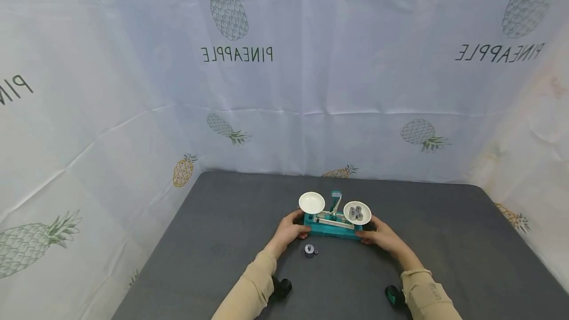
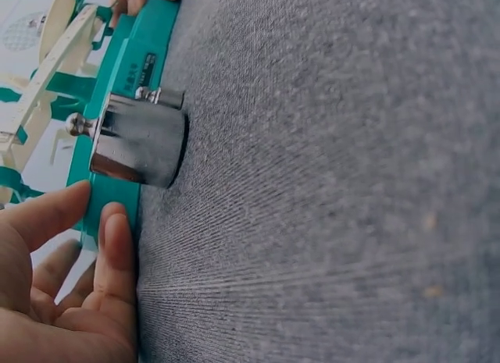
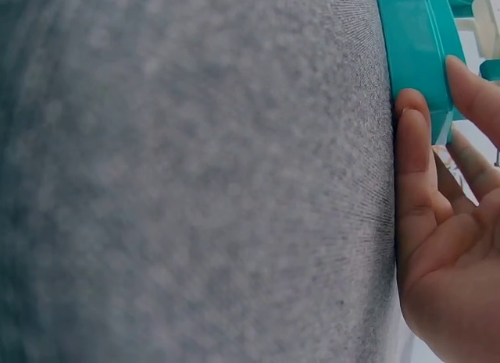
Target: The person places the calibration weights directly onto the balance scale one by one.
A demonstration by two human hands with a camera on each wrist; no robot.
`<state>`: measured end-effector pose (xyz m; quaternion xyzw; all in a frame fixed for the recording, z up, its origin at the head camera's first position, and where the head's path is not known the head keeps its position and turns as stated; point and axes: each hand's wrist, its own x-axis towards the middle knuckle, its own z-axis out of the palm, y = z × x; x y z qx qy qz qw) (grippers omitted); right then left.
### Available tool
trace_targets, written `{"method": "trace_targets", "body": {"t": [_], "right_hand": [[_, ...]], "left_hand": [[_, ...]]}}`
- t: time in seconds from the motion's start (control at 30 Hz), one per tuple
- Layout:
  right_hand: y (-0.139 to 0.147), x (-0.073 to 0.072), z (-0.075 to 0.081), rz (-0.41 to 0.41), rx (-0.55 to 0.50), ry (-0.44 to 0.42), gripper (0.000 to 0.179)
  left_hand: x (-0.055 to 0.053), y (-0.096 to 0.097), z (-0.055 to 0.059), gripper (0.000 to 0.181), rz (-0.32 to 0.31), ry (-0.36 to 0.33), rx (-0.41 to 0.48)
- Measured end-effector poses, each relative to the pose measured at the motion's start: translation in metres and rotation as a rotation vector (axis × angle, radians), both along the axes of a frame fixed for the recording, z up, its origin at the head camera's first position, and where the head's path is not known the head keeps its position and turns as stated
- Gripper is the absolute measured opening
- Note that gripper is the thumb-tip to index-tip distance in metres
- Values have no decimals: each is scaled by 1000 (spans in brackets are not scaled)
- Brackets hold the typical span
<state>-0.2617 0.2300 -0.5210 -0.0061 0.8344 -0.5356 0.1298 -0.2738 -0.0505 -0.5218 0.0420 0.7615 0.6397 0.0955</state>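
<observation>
A teal balance is seated on a grey table, its ends gripped between fingers and thumbs by the left hand and right hand. Metal weights are contained in its right pan; two further weights are stood before its left end.

A teal balance scale stands upright, weights in its right pan.

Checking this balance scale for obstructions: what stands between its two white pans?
The head view shows the teal upright post of the balance scale between them.
</observation>
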Motion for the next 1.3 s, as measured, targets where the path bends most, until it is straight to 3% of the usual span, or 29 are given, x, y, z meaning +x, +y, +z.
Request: {"method": "trace_targets", "body": {"t": [0.43,0.73,0.93,1.13,1.3], "right_hand": [[3,2,-1,32,-19,27,78],[3,1,-3,25,-11,25,81],[3,3,-2,33,0,20,80],[3,3,-2,26,6,21,78],[2,3,-4,20,-2,23,78]], "left_hand": [[12,-2,2,58,23,35,-79],[29,-15,15,41,-39,105,-213],[43,-19,18,40,-93,153,-329],[55,-16,19,37,-101,198,-333],[64,-13,18,34,-130,192,-313]]}}
